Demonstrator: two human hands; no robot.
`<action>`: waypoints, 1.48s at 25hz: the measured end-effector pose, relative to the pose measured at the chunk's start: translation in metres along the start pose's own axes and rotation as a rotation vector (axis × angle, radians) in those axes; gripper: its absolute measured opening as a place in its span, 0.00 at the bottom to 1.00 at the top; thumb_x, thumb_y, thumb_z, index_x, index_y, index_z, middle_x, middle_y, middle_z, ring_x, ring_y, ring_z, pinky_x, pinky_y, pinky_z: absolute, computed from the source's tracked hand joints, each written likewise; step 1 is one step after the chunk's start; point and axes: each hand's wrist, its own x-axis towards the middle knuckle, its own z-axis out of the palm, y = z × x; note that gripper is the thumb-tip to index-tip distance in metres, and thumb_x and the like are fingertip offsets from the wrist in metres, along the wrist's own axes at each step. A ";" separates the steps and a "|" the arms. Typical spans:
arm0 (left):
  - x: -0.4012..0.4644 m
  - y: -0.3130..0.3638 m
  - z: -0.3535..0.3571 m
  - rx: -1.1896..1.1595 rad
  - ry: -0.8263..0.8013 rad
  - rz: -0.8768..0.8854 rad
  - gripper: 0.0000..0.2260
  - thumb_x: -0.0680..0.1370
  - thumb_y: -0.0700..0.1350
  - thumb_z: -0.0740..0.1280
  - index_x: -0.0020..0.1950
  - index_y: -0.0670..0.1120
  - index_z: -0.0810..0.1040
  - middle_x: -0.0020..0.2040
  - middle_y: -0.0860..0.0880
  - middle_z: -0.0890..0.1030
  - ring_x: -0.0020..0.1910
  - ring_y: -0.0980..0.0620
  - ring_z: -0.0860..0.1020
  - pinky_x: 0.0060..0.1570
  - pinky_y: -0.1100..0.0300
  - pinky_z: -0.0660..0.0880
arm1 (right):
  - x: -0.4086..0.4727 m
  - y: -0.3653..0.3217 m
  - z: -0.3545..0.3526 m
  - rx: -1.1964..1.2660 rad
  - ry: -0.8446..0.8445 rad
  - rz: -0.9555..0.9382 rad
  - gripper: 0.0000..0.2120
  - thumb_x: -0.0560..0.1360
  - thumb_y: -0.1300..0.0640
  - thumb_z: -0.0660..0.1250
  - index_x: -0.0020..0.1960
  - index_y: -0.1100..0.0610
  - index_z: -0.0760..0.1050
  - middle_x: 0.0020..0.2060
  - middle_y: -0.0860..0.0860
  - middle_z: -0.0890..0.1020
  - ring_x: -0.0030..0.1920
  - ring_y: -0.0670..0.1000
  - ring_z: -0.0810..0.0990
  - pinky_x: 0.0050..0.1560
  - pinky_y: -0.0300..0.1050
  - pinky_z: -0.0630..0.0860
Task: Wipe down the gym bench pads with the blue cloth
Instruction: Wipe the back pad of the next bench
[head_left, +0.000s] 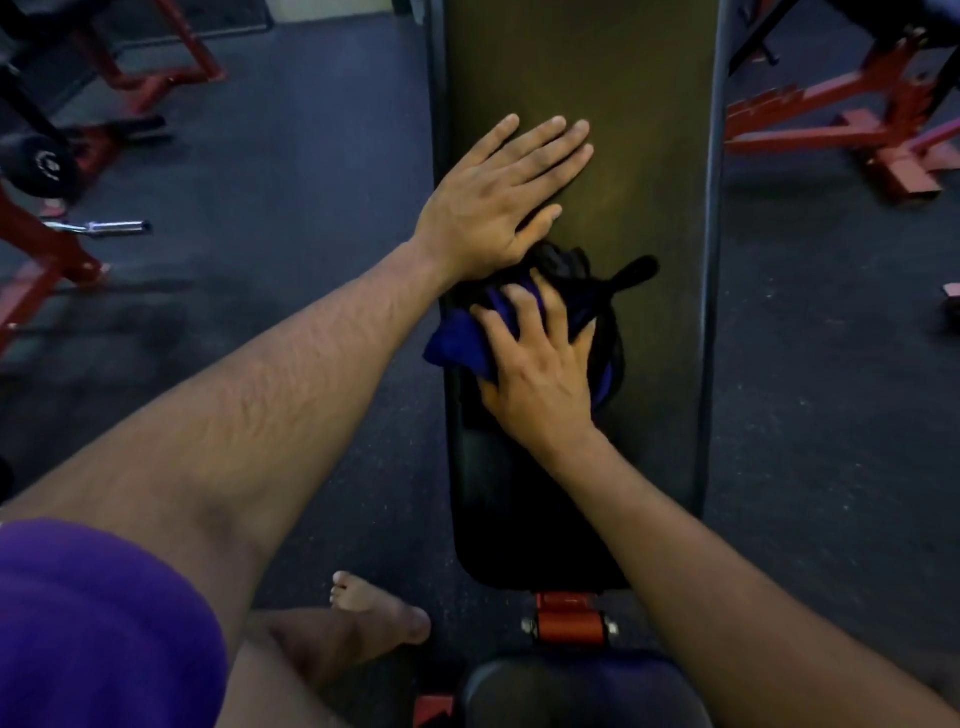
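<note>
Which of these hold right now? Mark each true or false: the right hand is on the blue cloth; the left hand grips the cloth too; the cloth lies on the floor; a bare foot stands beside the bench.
1. The right hand is on the blue cloth: true.
2. The left hand grips the cloth too: false, it lies flat on the bench pad, fingers straight.
3. The cloth lies on the floor: false, it is on the pad.
4. A bare foot stands beside the bench: true.

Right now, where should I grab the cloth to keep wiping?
Probably the bunched middle of the cloth, from above, where the right hand already presses it on the pad. Its loose corner overhangs the pad's left edge, a poorer hold.
</note>
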 end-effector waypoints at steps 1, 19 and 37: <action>0.000 0.000 -0.001 -0.005 0.001 0.001 0.25 0.86 0.53 0.53 0.83 0.48 0.59 0.83 0.48 0.60 0.82 0.49 0.56 0.81 0.46 0.50 | -0.002 -0.003 0.000 0.015 0.005 0.030 0.30 0.67 0.50 0.69 0.69 0.49 0.70 0.70 0.55 0.68 0.75 0.60 0.60 0.61 0.75 0.65; 0.000 0.002 -0.005 0.000 -0.014 0.014 0.25 0.86 0.52 0.53 0.83 0.48 0.60 0.83 0.48 0.60 0.82 0.49 0.56 0.81 0.45 0.51 | -0.072 0.003 -0.010 0.058 -0.174 -0.208 0.36 0.63 0.54 0.76 0.70 0.51 0.72 0.73 0.55 0.70 0.75 0.60 0.63 0.61 0.67 0.70; -0.031 0.029 0.001 0.045 -0.061 -0.061 0.27 0.86 0.58 0.49 0.84 0.49 0.56 0.84 0.48 0.57 0.83 0.48 0.54 0.81 0.43 0.50 | -0.064 0.003 -0.002 -0.099 -0.380 -0.872 0.25 0.74 0.49 0.53 0.67 0.55 0.74 0.67 0.58 0.75 0.72 0.60 0.65 0.75 0.65 0.39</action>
